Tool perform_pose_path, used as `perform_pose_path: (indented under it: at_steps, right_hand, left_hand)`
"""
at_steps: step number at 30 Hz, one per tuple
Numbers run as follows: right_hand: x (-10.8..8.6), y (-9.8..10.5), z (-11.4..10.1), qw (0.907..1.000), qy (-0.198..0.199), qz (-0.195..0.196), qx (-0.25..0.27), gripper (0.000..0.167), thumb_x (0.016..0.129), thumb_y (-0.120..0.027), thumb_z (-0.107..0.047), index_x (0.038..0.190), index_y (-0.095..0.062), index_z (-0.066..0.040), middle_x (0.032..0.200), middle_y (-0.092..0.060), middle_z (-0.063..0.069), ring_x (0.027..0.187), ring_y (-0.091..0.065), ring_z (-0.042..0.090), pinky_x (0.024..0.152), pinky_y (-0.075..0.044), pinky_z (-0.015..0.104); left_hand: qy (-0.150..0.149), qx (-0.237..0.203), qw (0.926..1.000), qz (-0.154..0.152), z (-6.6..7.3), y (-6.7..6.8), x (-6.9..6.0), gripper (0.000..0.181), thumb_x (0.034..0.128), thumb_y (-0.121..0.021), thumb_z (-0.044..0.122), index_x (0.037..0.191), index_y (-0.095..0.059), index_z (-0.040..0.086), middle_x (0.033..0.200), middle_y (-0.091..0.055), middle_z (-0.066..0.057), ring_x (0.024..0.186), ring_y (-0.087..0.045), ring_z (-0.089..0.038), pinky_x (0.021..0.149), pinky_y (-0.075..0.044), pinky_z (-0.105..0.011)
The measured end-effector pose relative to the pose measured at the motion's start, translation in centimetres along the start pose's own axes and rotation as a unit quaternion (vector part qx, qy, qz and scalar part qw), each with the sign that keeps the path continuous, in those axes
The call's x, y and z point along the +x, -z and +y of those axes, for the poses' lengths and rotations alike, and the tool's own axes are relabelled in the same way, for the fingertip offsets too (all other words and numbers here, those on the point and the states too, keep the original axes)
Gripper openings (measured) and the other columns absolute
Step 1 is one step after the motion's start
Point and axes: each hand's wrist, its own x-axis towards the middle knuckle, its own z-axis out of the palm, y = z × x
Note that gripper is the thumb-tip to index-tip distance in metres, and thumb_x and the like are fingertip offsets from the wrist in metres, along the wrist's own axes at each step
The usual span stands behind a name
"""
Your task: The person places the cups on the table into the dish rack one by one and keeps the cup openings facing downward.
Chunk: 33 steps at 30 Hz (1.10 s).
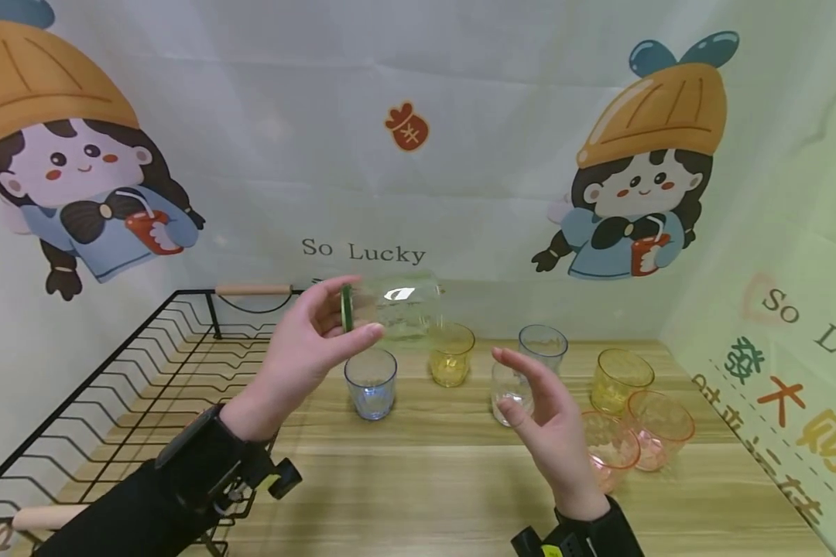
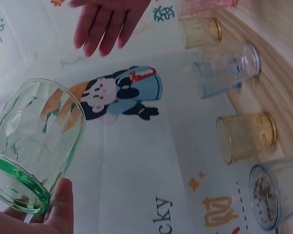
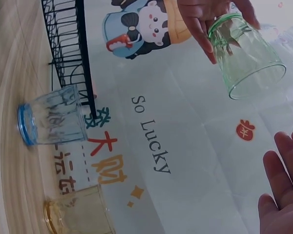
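My left hand [image 1: 299, 340] grips a light green drinking glass [image 1: 407, 309] by its thick dark green base. The glass lies sideways in the air, its mouth toward the right. Apart from it, my right hand [image 1: 550, 433] is raised with fingers extended and holds nothing. In the head view it partly covers a clear glass [image 1: 505, 394]. Below the green glass stand a blue glass [image 1: 371, 391] and a yellow glass [image 1: 450, 363]. The right wrist view shows the fingers [image 2: 63, 204] of neither hand touching these two.
A black wire rack [image 1: 212, 317] with wooden handles [image 1: 254, 290] stands at left. On the wooden table [image 1: 390, 495], a blue-rimmed glass [image 1: 545, 340], another yellow glass [image 1: 620, 379] and two pink glasses [image 1: 602, 456] stand at right. A printed cloth [image 1: 474, 201] hangs behind.
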Motion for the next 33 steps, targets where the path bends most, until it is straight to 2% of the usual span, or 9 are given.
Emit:
perform_pose_path:
  at_steps: [6, 16, 22, 29, 33]
  right_hand:
    - [0.1, 0.0, 0.1, 0.9992, 0.003, 0.004, -0.041, 0.053, 0.085, -0.059, 0.018, 0.136, -0.049, 0.01, 0.139, -0.056, 0.01, 0.134, -0.044, 0.021, 0.116, -0.026, 0.028]
    - [0.0, 0.4, 0.3, 0.9925, 0.002, -0.012, -0.121, 0.061, 0.08, -0.066, 0.017, 0.138, -0.052, 0.003, 0.139, -0.055, 0.015, 0.132, -0.045, 0.017, 0.113, -0.028, 0.026]
    - [0.3, 1.3, 0.2, 0.9819, 0.008, -0.023, -0.188, 0.066, 0.077, -0.074, 0.011, 0.139, -0.055, -0.003, 0.138, -0.057, 0.015, 0.132, -0.046, 0.016, 0.113, -0.028, 0.025]
    - [0.4, 2.2, -0.3, 0.969, -0.018, -0.039, -0.243, 0.07, 0.079, -0.076, 0.007, 0.142, -0.053, -0.009, 0.141, -0.055, 0.008, 0.132, -0.045, 0.015, 0.11, -0.03, 0.023]
    - [0.4, 2.6, -0.5, 0.9639, -0.021, -0.044, -0.262, 0.069, 0.079, -0.077, 0.004, 0.143, -0.052, -0.009, 0.141, -0.055, 0.006, 0.131, -0.046, 0.016, 0.108, -0.032, 0.022]
  left_hand:
    - [0.015, 0.02, 0.9997, 0.009, 0.3, 1.7, 0.8, 0.072, 0.0866, -0.079, 0.022, 0.149, -0.043, 0.015, 0.136, -0.054, -0.009, 0.119, -0.055, -0.024, 0.098, -0.049, -0.034]
    - [0.014, 0.072, 0.9972, 0.014, 0.6, 4.2, 2.2, 0.073, 0.0881, -0.077, 0.027, 0.151, -0.04, 0.018, 0.135, -0.054, -0.01, 0.117, -0.054, -0.025, 0.094, -0.048, -0.04]
    - [0.023, 0.097, 0.9947, 0.023, 0.4, 5.9, 3.1, 0.077, 0.0896, -0.075, 0.03, 0.154, -0.034, 0.017, 0.141, -0.049, -0.014, 0.123, -0.051, -0.028, 0.101, -0.042, -0.047]
    - [0.039, 0.125, 0.9908, 0.034, 0.1, 7.5, 4.2, 0.08, 0.0897, -0.074, 0.037, 0.155, -0.032, 0.02, 0.141, -0.048, -0.014, 0.119, -0.049, -0.026, 0.092, -0.043, -0.04]
    - [0.047, 0.13, 0.9896, 0.04, -0.1, 8.2, 4.8, 0.082, 0.0897, -0.073, 0.038, 0.156, -0.03, 0.018, 0.143, -0.046, -0.015, 0.12, -0.047, -0.027, 0.094, -0.042, -0.042]
